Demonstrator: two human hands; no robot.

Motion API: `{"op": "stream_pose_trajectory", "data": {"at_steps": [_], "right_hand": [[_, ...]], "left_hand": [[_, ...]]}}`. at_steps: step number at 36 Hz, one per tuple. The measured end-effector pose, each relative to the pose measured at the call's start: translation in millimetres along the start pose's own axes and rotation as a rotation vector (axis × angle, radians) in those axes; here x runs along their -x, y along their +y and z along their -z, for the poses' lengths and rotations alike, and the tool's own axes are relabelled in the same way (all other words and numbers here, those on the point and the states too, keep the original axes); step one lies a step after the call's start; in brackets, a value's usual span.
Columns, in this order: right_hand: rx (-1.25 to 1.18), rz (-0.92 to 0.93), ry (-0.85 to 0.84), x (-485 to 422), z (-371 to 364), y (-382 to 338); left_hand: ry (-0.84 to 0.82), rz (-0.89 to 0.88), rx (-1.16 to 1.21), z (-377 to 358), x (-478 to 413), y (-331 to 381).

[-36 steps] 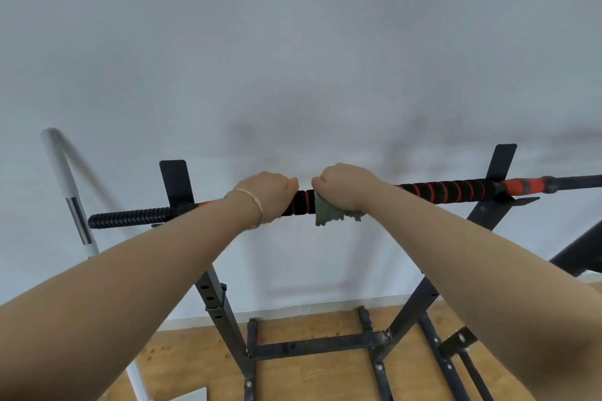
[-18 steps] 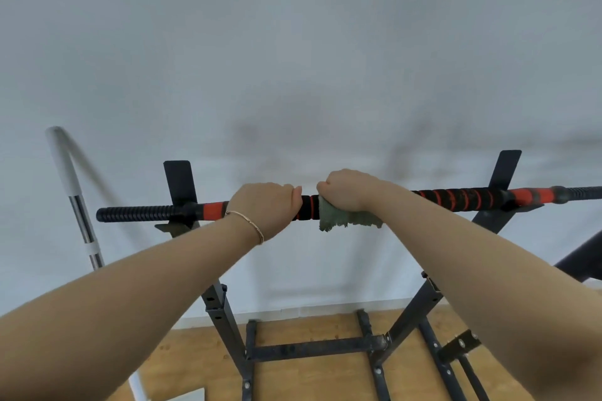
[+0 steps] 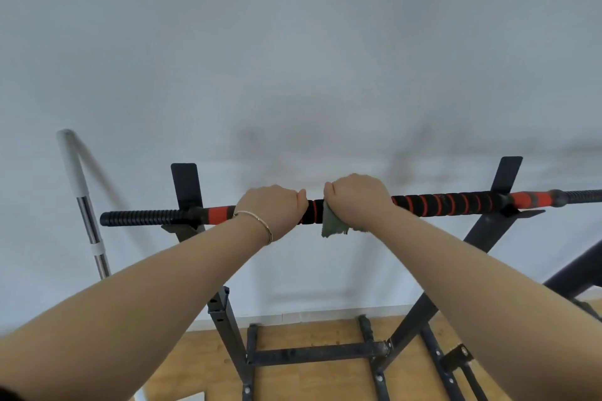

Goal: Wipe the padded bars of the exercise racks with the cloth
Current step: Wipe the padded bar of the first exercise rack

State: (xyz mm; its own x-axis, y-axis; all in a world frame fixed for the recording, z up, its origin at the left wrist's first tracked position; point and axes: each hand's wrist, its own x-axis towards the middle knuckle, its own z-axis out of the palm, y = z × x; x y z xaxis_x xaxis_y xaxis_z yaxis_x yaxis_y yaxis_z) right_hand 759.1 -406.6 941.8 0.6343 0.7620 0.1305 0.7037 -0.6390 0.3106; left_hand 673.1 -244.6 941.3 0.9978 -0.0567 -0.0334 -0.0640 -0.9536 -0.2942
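Note:
A padded bar (image 3: pixel 449 204) with black and red foam lies across the two hooks of a black rack (image 3: pixel 228 312), running left to right at chest height. My left hand (image 3: pixel 272 208) grips the bar left of its middle, a thin bracelet on the wrist. Just to its right, my right hand (image 3: pixel 356 197) is curled round the bar with a grey-green cloth (image 3: pixel 332 226) wrapped under it; a corner of the cloth hangs below the bar. A short strip of black foam shows between the two hands.
A white and chrome pole (image 3: pixel 81 202) leans against the pale wall at the left. The rack's base bars rest on a wooden floor (image 3: pixel 312 338). Another dark frame member (image 3: pixel 580 273) slants in at the right edge.
The bar and both hands sit slightly lower in view than a second ago, as the camera tilted. My right hand with the cloth has shifted a little to the right along the bar.

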Motion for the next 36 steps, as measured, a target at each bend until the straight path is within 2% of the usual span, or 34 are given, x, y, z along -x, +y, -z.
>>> {"op": "stream_pose_trajectory", "data": {"at_steps": [2,4,7,9,11,13,16,19,21,24,27,28,32,34,35,36], "right_hand": [[-0.15,-0.048,-0.085,-10.7,8.0,6.6],[-0.19,-0.077,-0.008,-8.0,2.2,10.4],[0.035,0.072,0.261,17.0,-22.6,20.4],[-0.021,0.102,0.431,34.8,-39.4,28.4],[-0.133,0.044,0.62,42.1,-42.4,29.8],[-0.16,-0.019,0.689,40.5,-42.8,25.1],[-0.171,-0.018,0.639,38.7,-43.1,14.2],[-0.102,-0.011,0.628,37.0,-45.9,13.7],[-0.021,0.007,0.57,32.1,-45.9,16.9],[0.049,-0.028,0.405,22.2,-35.6,18.8],[0.048,-0.027,0.082,12.4,-13.2,17.3],[0.018,-0.036,-0.005,7.8,-7.0,19.0],[-0.738,-0.368,-0.493,-12.5,25.9,30.9],[-0.791,-0.371,-0.514,-17.2,22.8,31.9],[-0.722,-0.337,-0.426,-15.8,17.0,31.2],[-0.587,-0.274,-0.267,-12.5,9.5,30.6]], "left_hand": [[0.063,-0.013,-0.06,-4.2,3.9,3.3],[0.086,-0.019,-0.093,-4.5,3.9,2.1],[0.077,0.012,-0.063,-3.5,0.3,-5.4],[0.045,0.037,-0.037,-3.4,-2.5,-8.3],[0.003,0.045,-0.024,-1.0,-4.6,-8.8],[-0.025,0.047,-0.034,4.1,-8.1,-7.3],[-0.041,0.008,0.033,14.9,-18.9,-1.1],[-0.168,0.01,0.252,21.8,-31.7,5.1],[-0.236,0.019,0.278,21.5,-35.5,8.2],[-0.143,-0.034,0.088,18.0,-32.2,11.4],[-0.011,-0.026,-0.014,11.2,-22.5,18.2],[0.039,-0.033,-0.045,7.6,-19.5,21.3],[0.175,-0.016,-0.091,-4.3,-8.5,28.2],[0.173,-0.019,-0.091,-4.1,-9.3,25.5],[0.143,-0.033,-0.085,-1.6,-10.6,23.4],[0.099,-0.034,-0.064,0.8,-13.0,20.9]]}}
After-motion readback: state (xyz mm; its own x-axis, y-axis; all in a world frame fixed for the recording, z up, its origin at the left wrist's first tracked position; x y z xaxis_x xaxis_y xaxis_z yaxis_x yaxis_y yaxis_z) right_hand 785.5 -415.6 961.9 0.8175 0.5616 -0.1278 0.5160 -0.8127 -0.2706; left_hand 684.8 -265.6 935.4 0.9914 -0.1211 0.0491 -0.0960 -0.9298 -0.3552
